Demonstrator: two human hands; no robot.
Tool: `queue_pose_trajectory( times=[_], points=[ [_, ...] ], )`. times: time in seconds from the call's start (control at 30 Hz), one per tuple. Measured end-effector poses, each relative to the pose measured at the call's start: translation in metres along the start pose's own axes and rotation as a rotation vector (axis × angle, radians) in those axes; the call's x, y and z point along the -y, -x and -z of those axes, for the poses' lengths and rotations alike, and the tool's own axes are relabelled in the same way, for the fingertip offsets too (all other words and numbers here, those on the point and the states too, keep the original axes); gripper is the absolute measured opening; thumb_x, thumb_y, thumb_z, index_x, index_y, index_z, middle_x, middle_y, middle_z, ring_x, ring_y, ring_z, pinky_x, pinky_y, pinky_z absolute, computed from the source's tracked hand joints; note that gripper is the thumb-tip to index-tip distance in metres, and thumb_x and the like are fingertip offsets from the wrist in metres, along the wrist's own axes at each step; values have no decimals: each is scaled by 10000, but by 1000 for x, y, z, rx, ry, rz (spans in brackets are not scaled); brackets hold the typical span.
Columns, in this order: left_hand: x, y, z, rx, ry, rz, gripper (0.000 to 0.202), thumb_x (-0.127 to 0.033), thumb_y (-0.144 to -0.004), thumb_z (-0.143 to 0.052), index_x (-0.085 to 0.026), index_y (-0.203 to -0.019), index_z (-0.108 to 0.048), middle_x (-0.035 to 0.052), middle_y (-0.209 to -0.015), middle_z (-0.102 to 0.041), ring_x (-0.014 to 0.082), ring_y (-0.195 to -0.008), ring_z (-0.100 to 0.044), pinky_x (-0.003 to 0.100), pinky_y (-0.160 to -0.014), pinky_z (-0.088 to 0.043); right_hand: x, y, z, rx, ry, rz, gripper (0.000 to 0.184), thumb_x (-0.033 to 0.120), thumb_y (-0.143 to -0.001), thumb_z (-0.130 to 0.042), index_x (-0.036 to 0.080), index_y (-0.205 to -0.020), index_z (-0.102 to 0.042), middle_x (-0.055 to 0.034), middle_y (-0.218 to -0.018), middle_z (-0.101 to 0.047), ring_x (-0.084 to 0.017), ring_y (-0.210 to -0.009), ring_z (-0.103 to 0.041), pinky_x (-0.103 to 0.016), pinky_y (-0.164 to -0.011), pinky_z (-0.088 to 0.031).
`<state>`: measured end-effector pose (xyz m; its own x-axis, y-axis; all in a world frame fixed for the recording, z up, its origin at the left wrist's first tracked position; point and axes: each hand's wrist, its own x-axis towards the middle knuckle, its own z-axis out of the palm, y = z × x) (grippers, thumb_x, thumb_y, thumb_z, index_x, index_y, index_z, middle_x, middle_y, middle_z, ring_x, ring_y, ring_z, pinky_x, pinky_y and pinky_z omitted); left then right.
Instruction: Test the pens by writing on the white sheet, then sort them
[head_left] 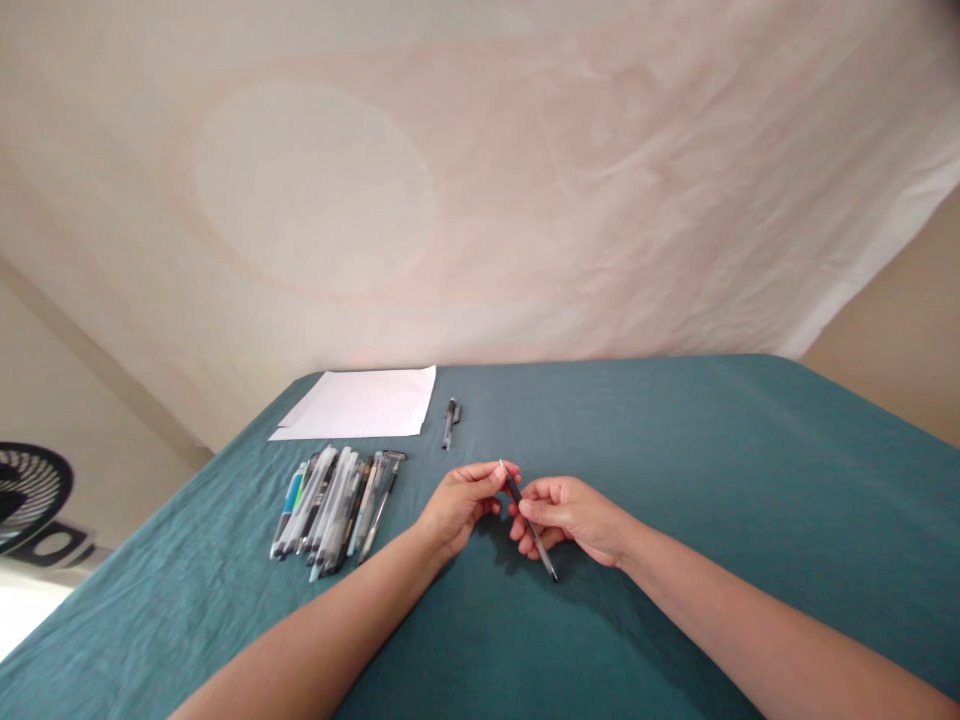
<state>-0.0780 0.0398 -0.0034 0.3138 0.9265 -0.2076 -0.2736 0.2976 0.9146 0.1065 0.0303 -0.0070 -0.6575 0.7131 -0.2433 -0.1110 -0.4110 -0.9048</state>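
Note:
Both my hands meet over the middle of a teal-covered table (675,450). My left hand (459,503) pinches the upper end of a thin dark pen (541,548). My right hand (571,515) wraps its fingers round the pen's middle. The pen slants down to the right, its tip poking out below my right hand. A row of several pens (334,505) lies to the left of my left hand.
White sheets of paper (364,402) lie at the table's far left edge. A single dark pen (449,421) rests beside the paper. A pale cloth backdrop (480,180) hangs behind the table. A black fan (26,490) stands at the far left.

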Motion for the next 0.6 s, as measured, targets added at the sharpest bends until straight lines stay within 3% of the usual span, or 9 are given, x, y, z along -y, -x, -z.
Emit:
queue_pose_trajectory(
  times=[0.33, 0.5, 0.6],
  points=[
    [1, -2, -1, -43, -2, 9, 345, -376, -674, -756, -115, -893, -704, 77, -827, -662, 136, -684, -586, 194, -533, -408, -3, -2, -7, -183, 132, 34, 391, 433, -681, -720, 161, -832, -482, -16, -691, -656, -124, -549, -621, -259, -526, -510],
    [0, -2, 0, 16, 76, -4, 318, -361, -725, -722, -128, -941, -695, 66, -864, -664, 108, -643, -578, 232, -613, -451, 2, 2, -5, -36, 109, 45, 429, 547, -834, -497, 134, -937, -553, -76, -831, -663, -140, -682, -640, -267, -583, -518],
    [-1, -2, 2, 44, 72, 10, 333, -366, -723, -725, -135, -961, -692, 75, -921, -661, 112, -673, -583, 232, -619, -452, 5, 3, -2, 7, 67, 21, 384, 491, -811, -575, 127, -933, -564, -79, -843, -663, -133, -713, -637, -281, -662, -522]
  ],
)
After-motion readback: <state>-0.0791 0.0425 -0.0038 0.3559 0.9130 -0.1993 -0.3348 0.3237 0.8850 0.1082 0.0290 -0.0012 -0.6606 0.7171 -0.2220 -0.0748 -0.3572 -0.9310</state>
